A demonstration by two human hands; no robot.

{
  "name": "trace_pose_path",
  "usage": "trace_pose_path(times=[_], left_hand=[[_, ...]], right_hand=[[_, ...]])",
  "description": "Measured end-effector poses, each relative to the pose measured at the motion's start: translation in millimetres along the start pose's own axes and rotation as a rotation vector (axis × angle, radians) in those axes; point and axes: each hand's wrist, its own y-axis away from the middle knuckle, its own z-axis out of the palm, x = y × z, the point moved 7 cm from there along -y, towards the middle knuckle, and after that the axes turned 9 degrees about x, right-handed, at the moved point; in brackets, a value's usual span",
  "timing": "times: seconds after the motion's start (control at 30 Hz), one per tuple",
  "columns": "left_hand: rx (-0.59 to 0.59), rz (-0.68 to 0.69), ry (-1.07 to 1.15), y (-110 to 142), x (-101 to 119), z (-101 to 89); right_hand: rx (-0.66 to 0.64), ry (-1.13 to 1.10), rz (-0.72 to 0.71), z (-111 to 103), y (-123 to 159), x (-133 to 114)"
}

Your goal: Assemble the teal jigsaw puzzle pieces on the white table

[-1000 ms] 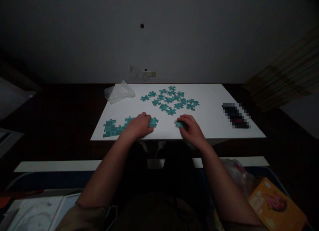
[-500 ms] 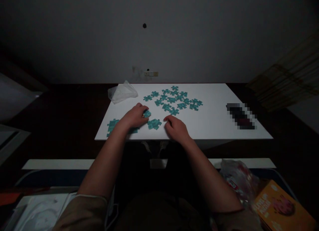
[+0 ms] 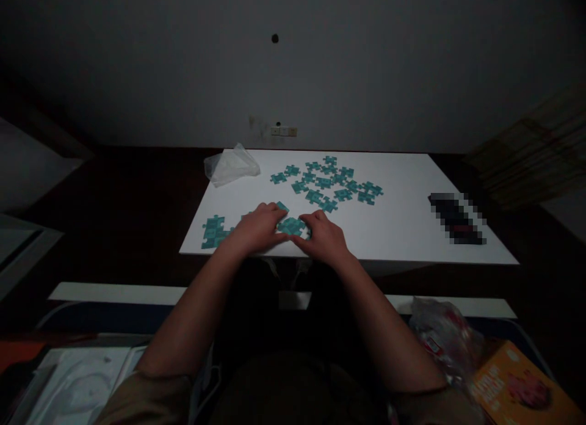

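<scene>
Near the front edge of the white table, a small cluster of teal jigsaw puzzle pieces (image 3: 292,225) lies between my two hands. My left hand (image 3: 263,226) curls its thumb and fingers around the cluster's left side, and another teal piece (image 3: 282,206) shows at its fingertips. From the right, my right hand (image 3: 323,234) grips the cluster's edge with bent fingers; a bit of teal shows beneath them. Left of my left hand sits a joined section of puzzle (image 3: 213,231), partly covered by that hand.
Several loose puzzle pieces (image 3: 324,182) are spread over the back middle of the table (image 3: 403,223). A clear plastic bag (image 3: 235,167) lies at the back left, a blurred dark object (image 3: 458,220) at the right. An orange puzzle box (image 3: 526,385) and crinkled plastic (image 3: 444,330) are at lower right.
My right hand has closed in on the cluster's right side. My left hand has moved right, close against it. The view has shifted slightly.
</scene>
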Motion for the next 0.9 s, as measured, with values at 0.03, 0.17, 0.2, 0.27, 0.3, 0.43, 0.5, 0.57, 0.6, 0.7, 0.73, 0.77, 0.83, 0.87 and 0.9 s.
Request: trace_pose_path(times=[0.03, 0.17, 0.2, 0.27, 0.3, 0.43, 0.5, 0.57, 0.6, 0.7, 0.73, 0.77, 0.83, 0.87, 0.9], left_hand=[[-0.037, -0.003, -0.057, 3.7, 4.8, 4.3], [-0.063, -0.015, -0.096, 5.4, 13.2, 15.9], [-0.061, -0.011, -0.088, 4.3, 13.1, 17.5], [-0.059, 0.001, -0.069, 2.5, 11.7, 19.1], [-0.056, 0.006, -0.057, 2.1, 10.8, 19.0], [-0.027, 0.028, -0.005, 3.5, 6.6, 12.2], [-0.006, 0.042, 0.016, 4.4, 2.4, 5.5], [0.023, 0.042, 0.027, 4.3, -4.5, -3.5], [0.038, 0.037, 0.03, 4.0, -8.4, -8.4], [0.062, 0.019, 0.034, 3.5, -17.0, -20.2], [0.054, 0.018, 0.037, 3.8, -17.8, -21.9], [0.041, 0.018, 0.041, 4.4, -17.4, -22.3], [0.01, 0.015, 0.047, 6.4, -15.2, -20.7], [0.002, 0.011, 0.049, 7.6, -13.9, -19.4], [-0.001, 0.006, 0.047, 8.7, -12.9, -18.2]], right_hand=[[-0.009, -0.006, 0.008, -1.3, 0.4, -0.3], [-0.001, -0.052, 0.013, -3.6, 1.8, 1.8], [0.003, -0.067, 0.009, -3.4, 2.3, 2.8], [0.012, -0.099, -0.002, -2.8, 3.4, 5.1], [0.018, -0.115, -0.009, -2.5, 3.9, 6.2], [0.059, -0.171, -0.039, -2.1, 5.5, 9.0], [0.083, -0.198, -0.051, -2.1, 6.0, 9.6], [0.108, -0.224, -0.048, -2.3, 6.6, 10.9], [0.125, -0.237, -0.042, -2.8, 6.8, 12.0], [0.184, -0.277, -0.003, -5.7, 7.5, 17.3], [0.198, -0.29, 0.015, -6.4, 7.6, 19.5], [0.205, -0.301, 0.035, -6.7, 7.7, 21.7], [0.203, -0.314, 0.074, -6.4, 7.7, 25.5], [0.199, -0.317, 0.091, -6.2, 7.8, 26.8], [0.196, -0.32, 0.106, -6.0, 7.9, 27.7]])
